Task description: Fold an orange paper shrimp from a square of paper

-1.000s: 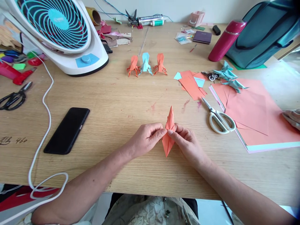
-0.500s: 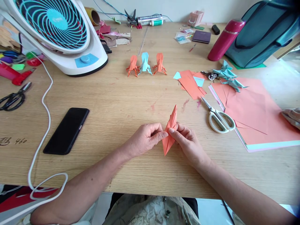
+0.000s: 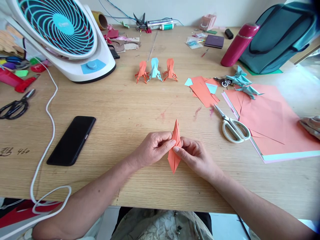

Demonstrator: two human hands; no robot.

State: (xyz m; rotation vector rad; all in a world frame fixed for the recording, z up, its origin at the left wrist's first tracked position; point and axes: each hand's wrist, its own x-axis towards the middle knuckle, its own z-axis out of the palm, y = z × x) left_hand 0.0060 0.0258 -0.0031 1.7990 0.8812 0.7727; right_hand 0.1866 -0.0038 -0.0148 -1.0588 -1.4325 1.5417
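A folded piece of orange origami paper (image 3: 174,161), long and pointed at both ends, is held between my two hands above the table's near part. My left hand (image 3: 156,149) pinches its left edge with thumb and forefinger. From the other side my right hand (image 3: 196,155) grips it, the thumb pressed on the front face and the other fingers behind, partly hidden. Farther back stand two orange folded paper figures (image 3: 142,71) with a light blue paper figure (image 3: 155,69) between them.
White-handled scissors (image 3: 233,128) lie right of my hands, beside orange paper sheets (image 3: 270,113) and paper scraps (image 3: 203,90). A black phone (image 3: 71,140) lies left, near a white cable (image 3: 52,116) and a fan (image 3: 92,65). A pink bottle (image 3: 238,45) and teal bag (image 3: 277,40) stand back right.
The folded orange paper has come a little nearer to me and left, and its top has turned more upright. My right hand has shifted left with it; both hands keep their hold.
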